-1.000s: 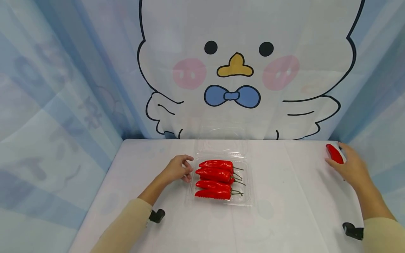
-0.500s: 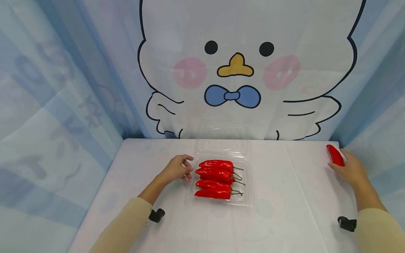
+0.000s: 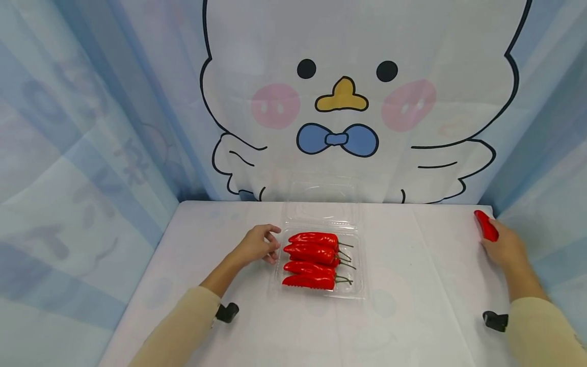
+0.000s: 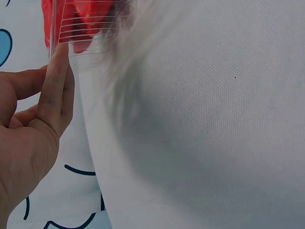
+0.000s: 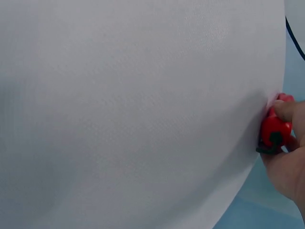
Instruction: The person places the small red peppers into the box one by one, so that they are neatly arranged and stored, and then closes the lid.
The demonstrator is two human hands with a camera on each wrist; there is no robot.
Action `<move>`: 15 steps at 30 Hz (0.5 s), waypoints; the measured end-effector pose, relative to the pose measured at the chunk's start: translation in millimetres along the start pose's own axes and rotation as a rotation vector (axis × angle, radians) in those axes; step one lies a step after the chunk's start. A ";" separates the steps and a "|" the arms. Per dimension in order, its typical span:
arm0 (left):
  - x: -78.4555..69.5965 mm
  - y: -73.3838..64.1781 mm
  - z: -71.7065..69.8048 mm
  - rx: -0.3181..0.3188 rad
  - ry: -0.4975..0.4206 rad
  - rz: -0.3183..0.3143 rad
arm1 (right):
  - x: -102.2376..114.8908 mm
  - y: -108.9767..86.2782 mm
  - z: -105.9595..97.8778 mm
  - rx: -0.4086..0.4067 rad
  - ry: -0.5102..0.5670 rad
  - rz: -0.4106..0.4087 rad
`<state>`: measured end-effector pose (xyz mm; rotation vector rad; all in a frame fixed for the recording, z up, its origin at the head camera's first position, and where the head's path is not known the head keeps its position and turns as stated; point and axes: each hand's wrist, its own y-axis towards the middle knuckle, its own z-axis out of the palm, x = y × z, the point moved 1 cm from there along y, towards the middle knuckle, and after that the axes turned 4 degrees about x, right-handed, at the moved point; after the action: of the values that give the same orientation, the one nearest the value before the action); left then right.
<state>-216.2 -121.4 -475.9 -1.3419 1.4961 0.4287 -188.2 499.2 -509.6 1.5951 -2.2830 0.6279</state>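
Near the table's far right corner, my right hand (image 3: 506,245) grips a red chili pepper (image 3: 486,226). In the right wrist view, the pepper (image 5: 276,129) shows its green stem end, with the thumb over its top. At the middle of the table stands an opened clear plastic clamshell box (image 3: 359,285), its lid raised at the back. Several red chili peppers (image 3: 309,267) lie in it side by side, stems to the right. My left hand (image 3: 255,245) is at the box's left side. In the left wrist view, its extended fingertips (image 4: 59,52) touch the ribbed wall.
The white-covered table (image 3: 412,316) ends at a cartoon-printed backdrop (image 3: 339,168) behind the box. Blue-toned curtains (image 3: 69,204) hang on both sides, the right one close to my right hand. Small black devices (image 3: 227,312) are worn at both wrists.
My right hand has closed its fingers further around the pepper and its forearm has shifted slightly left. The pepper has barely moved. My left hand and the box stay put.
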 end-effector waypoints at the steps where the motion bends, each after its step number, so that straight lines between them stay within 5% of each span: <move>1: 0.1 0.1 -0.1 0.001 -0.002 0.001 | 0.4 -0.3 0.3 -0.003 0.001 0.006; 15: 2.1 0.7 1.2 0.001 -0.001 0.005 | -1.0 -2.6 3.3 -0.070 -0.007 0.030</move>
<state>-216.0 -121.3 -478.4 -1.3375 1.4984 0.4319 -185.3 497.6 -512.5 1.5362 -2.3107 0.5441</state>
